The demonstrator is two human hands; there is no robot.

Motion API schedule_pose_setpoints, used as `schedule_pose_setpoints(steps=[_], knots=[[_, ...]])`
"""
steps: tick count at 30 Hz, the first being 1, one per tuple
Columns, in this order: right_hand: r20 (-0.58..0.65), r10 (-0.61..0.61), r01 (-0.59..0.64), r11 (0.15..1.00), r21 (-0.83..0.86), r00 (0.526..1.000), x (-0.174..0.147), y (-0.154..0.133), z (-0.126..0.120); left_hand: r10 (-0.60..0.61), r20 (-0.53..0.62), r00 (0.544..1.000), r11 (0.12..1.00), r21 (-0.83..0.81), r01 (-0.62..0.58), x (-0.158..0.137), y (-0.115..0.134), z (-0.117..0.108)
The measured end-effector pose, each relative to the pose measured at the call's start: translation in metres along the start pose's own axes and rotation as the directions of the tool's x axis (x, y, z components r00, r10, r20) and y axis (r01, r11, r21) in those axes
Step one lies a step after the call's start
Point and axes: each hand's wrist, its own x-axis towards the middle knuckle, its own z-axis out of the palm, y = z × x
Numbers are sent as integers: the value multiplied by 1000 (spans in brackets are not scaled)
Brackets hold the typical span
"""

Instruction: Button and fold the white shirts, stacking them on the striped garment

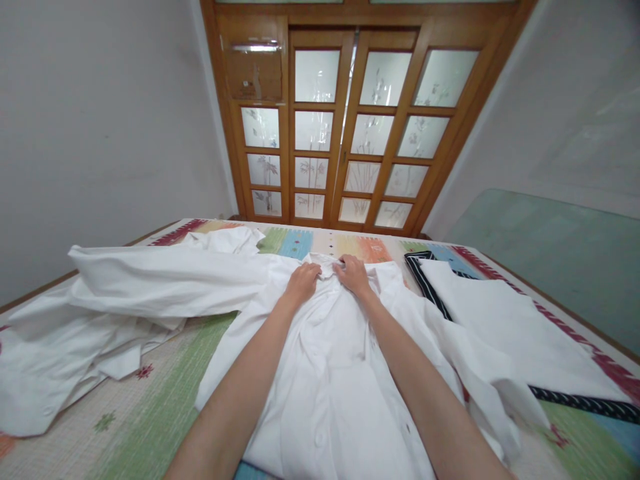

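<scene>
A white button-up shirt [330,373] lies spread out in front of me, its collar at the far end and its front placket running toward me. My left hand [303,281] grips the left side of the collar, fingers curled over the fabric. On the collar's other side, my right hand [353,273] is closed on the cloth, a short gap from the left. One long sleeve stretches out to the left over other white cloth; the second sleeve lies to the right, past my right forearm. My fingertips are partly hidden by the fabric.
A crumpled white garment [75,360] lies at the left. At the right, folded white cloth [505,327] rests on a black item with white stripes [585,401]. Everything lies on a colourful striped cover [165,393]. Beyond stand wooden doors with glass panes [345,120]; walls rise on both sides.
</scene>
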Motion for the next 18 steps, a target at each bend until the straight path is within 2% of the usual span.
schedule_pose_setpoints(steps=[10,18], knots=[[-61,8,-11,999,-36,998,-1,-2,-7,-54,-100,993,997,48,59,0,4,-4],[-44,54,-57,995,-77,998,-2,-3,-7,-10,-171,985,999,-37,4,0,2,-2]])
